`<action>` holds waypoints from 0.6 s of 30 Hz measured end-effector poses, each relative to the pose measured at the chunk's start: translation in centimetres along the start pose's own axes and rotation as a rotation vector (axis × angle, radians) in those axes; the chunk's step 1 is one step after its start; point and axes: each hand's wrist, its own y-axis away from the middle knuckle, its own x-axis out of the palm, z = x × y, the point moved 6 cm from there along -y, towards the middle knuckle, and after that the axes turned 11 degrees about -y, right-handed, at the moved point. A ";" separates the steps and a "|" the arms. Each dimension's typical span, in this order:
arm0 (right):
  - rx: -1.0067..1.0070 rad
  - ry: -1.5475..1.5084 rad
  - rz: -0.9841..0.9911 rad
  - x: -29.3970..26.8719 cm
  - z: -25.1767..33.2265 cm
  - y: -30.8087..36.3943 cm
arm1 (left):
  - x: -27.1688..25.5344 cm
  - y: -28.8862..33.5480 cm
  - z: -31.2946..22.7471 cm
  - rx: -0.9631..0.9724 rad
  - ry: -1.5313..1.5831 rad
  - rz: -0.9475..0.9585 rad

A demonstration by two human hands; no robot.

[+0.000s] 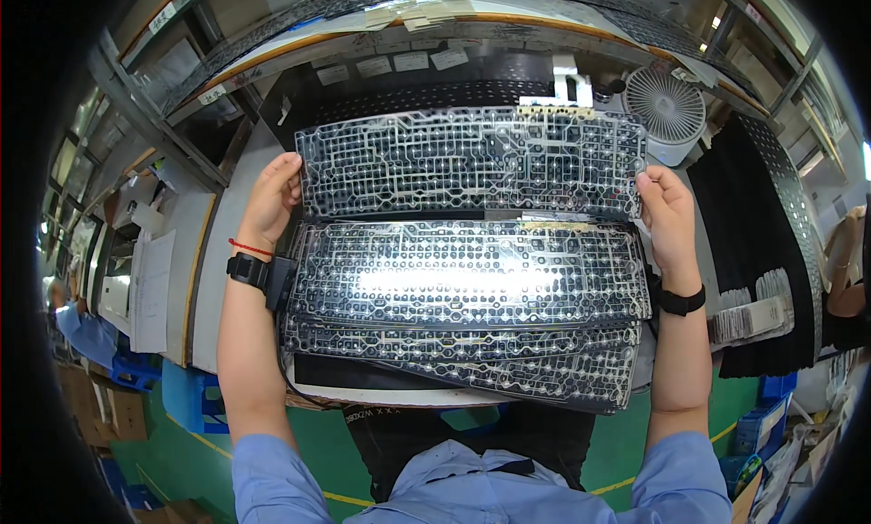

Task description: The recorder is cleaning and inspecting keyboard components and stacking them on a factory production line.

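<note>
Head view: left hand [271, 199] and right hand [669, 214], grip pinching 1 circuit sheet [454, 164], face white labels [410, 61].

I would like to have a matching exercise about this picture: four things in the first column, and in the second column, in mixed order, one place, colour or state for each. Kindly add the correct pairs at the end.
Column one
1. Upper circuit sheet
2. Desk fan
3. Cord bracelet
4. Plastic stool nearest the left forearm

Column two
A. Red, worn between the left hand and a black watch
B. Blue
C. Held at its two ends
D. White, beyond the right hand

Pairs: 1-C, 2-D, 3-A, 4-B
</note>
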 end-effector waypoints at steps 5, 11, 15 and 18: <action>-0.078 -0.090 -0.022 0.3 1.0 0.5 | 0.5 0.1 -0.6 0.058 0.114 0.061; -0.095 0.000 0.049 -0.2 0.4 0.0 | 1.1 0.7 -0.6 -0.048 -0.089 -0.062; -0.132 -0.051 0.032 0.9 1.0 0.3 | 2.0 0.7 -0.8 -0.075 -0.164 -0.001; -0.117 0.014 0.039 0.6 0.9 0.4 | 1.5 0.3 0.0 -0.136 -0.223 0.072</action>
